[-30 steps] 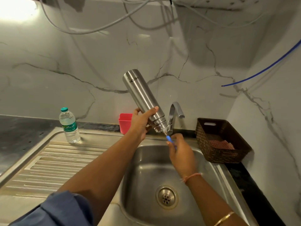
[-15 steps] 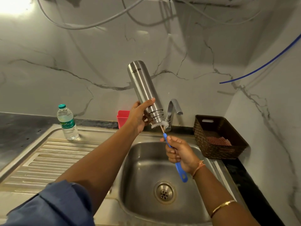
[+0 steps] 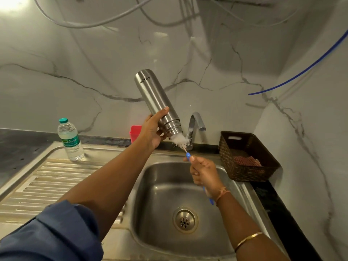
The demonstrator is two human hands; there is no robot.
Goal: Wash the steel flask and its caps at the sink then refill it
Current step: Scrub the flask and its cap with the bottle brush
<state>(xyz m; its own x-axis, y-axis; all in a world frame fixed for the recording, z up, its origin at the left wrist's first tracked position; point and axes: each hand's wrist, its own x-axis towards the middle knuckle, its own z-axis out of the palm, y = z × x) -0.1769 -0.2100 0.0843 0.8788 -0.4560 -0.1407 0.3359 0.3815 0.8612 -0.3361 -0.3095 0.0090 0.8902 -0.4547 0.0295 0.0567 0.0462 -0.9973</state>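
Note:
My left hand (image 3: 151, 129) grips the steel flask (image 3: 156, 99) near its threaded neck, holding it upside down and tilted over the sink (image 3: 165, 178), mouth pointing down to the right. My right hand (image 3: 203, 171) holds the blue handle of a bottle brush (image 3: 179, 141). Its white bristles stick half out of the flask's mouth, just left of the tap (image 3: 194, 127). No caps are visible.
A small plastic water bottle (image 3: 70, 140) stands on the ribbed drainboard (image 3: 49, 178) at the left. A red cup (image 3: 135, 133) sits behind my left wrist. A dark woven basket (image 3: 246, 157) holding a checked cloth stands right of the sink. Hoses hang overhead.
The brush has been pulled outward: a second ago it was deep in the flask, now its white bristles show at the mouth. The flask stays tilted in my left hand.

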